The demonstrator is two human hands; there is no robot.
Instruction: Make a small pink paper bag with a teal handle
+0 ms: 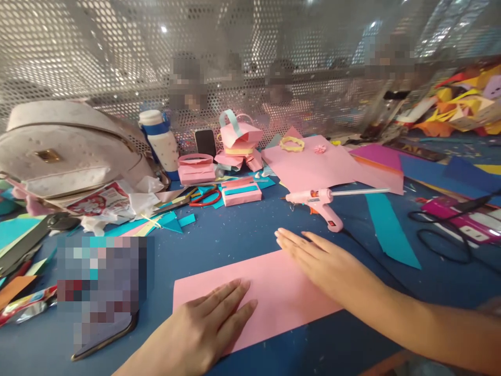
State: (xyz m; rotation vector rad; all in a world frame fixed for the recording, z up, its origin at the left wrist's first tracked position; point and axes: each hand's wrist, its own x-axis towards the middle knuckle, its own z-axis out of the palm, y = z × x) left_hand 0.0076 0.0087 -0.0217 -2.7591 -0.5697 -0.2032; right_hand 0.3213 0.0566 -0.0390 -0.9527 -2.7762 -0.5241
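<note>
A pink sheet of paper (pixel 270 297) lies flat on the blue table in front of me. My left hand (pixel 213 321) rests on its left part, palm down with the fingers stretched out. Over its upper right part lies my right hand (pixel 313 256), fingers extended and holding nothing. Just beyond my right fingertips is a pink hot glue gun (pixel 317 201) with a glue stick in its back and a black cord. A small pink paper box with a blue band (pixel 240 192) stands farther back, left of the glue gun.
Red-handled scissors (pixel 207 196), paper scraps and a propped phone (pixel 109 292) are on the left. Behind stand a backpack (pixel 66 146), a bottle (pixel 158 141) and a pink paper bag (pixel 239 136). A blue strip (pixel 391 230) and a magenta power strip (pixel 462 216) lie on the right.
</note>
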